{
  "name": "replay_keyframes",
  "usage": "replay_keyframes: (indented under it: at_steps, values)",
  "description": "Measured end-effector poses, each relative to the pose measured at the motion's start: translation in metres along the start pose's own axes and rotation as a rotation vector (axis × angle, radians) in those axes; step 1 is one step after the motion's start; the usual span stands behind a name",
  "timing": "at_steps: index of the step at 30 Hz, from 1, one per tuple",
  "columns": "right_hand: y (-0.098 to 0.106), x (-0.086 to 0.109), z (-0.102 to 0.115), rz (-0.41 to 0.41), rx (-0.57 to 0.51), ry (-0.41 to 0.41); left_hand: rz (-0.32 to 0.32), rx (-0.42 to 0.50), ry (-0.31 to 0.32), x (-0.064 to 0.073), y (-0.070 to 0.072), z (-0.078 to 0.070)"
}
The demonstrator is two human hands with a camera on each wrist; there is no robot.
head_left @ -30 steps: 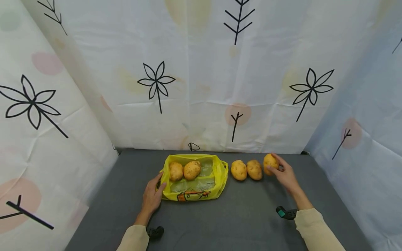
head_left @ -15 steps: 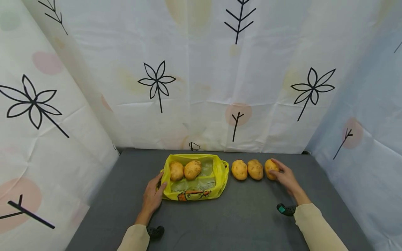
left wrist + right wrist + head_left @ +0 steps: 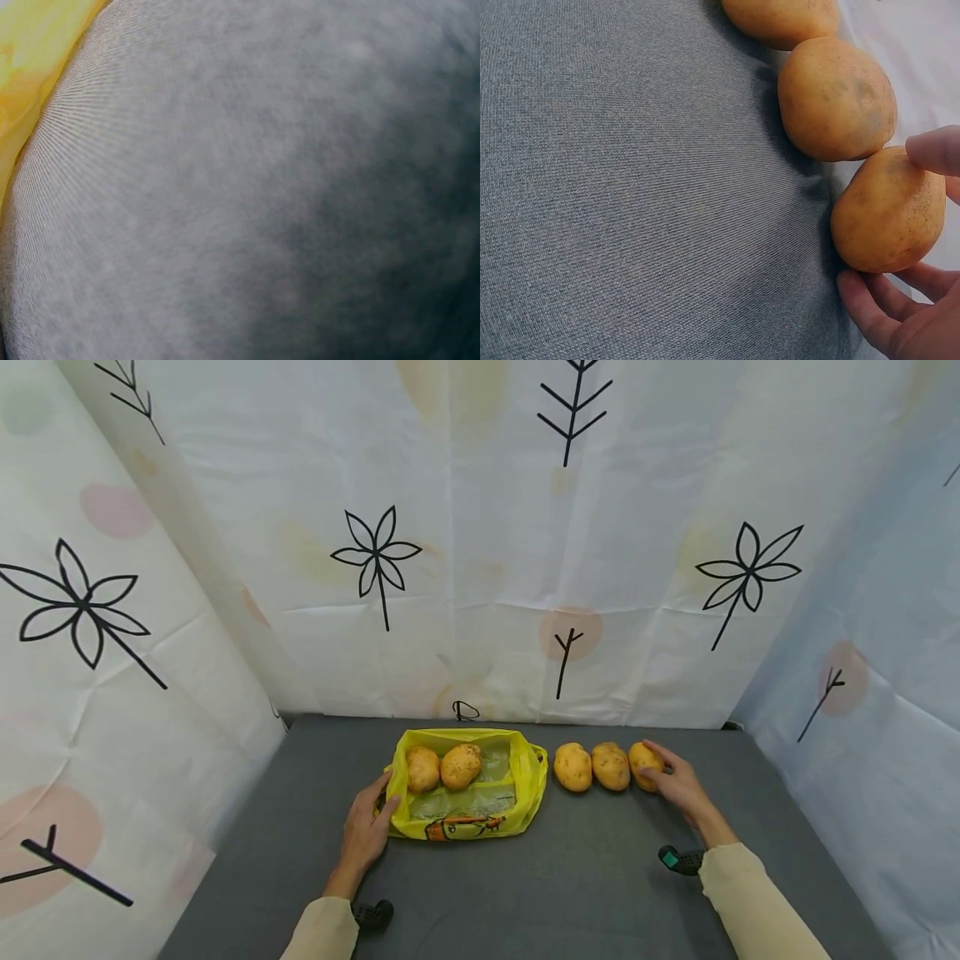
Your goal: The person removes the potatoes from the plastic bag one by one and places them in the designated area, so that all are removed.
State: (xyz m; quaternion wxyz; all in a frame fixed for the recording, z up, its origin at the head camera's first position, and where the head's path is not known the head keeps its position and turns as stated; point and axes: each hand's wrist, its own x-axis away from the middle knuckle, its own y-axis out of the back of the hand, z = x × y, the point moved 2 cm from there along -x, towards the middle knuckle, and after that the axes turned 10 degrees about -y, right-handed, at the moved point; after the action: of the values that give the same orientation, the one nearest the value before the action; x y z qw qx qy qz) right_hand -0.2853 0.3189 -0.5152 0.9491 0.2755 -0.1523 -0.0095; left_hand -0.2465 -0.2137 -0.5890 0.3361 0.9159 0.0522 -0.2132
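A yellow plastic bag (image 3: 529, 789) lies spread with its mouth facing up, two potatoes (image 3: 461, 766) inside at its back left. My left hand (image 3: 365, 828) holds the bag's left edge; in the left wrist view only a strip of yellow bag (image 3: 34, 56) shows, not the hand. Right of the bag, a potato (image 3: 572, 767) and another potato (image 3: 611, 767) sit side by side. At the row's right end my right hand (image 3: 684, 789) grips a third potato (image 3: 889, 214) between thumb and fingers. That potato touches its neighbour (image 3: 836, 97) in the right wrist view.
The grey cloth-covered table (image 3: 525, 902) reaches back to a white patterned curtain (image 3: 480, 635), which stands close behind the potatoes. Side curtains flank the table on the left and right. A dark wrist device (image 3: 681, 861) sits at each wrist.
My right hand has lowered its potato to the table at the row's end, then shifted it slightly left against the neighbouring potato. The left hand and the bag stay in place.
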Motion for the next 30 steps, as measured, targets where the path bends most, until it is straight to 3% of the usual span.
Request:
replay_keyframes:
  at_steps: [21, 30]
  values:
    - [0.0, 0.001, 0.002, -0.011, 0.002, -0.013, 0.0, 0.005, 0.018, 0.001, 0.0, 0.001]
    - [0.001, 0.004, 0.011, -0.053, 0.123, 0.05, -0.005, 0.013, 0.013, 0.001, 0.0, 0.0]
